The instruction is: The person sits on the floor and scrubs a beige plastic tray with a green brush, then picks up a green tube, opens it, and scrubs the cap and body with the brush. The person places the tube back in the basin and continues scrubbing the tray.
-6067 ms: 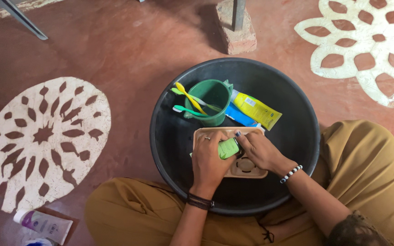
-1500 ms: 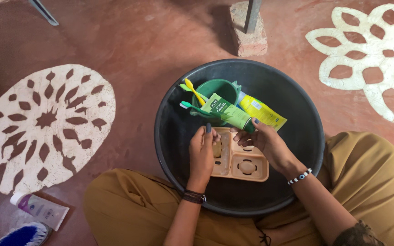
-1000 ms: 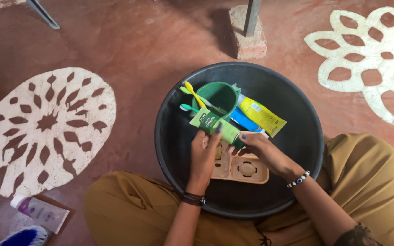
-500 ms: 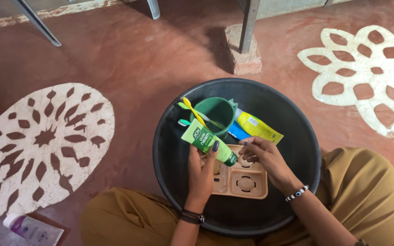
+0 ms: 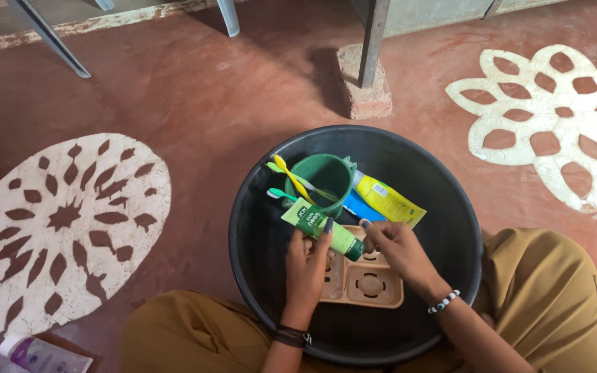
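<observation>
Sitting on red floor (image 5: 195, 90) (white motifs), black basin (image 5: 450, 207) between knees.

we wear mustard-brown trousers (image 5: 554, 290), loose and creased over both knees. our left hand (image 5: 305, 266) has dark-painted nails and dark thread bands at the wrist; our right hand (image 5: 399, 252) has a black-and-white bead bracelet (image 5: 443, 302).

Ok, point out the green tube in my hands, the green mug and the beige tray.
green tube (image 5: 320, 228), head view, on its printed body.
green mug (image 5: 326, 178), head view, on its inner wall.
beige tray (image 5: 370, 283), head view, on its lower right compartment.
</observation>
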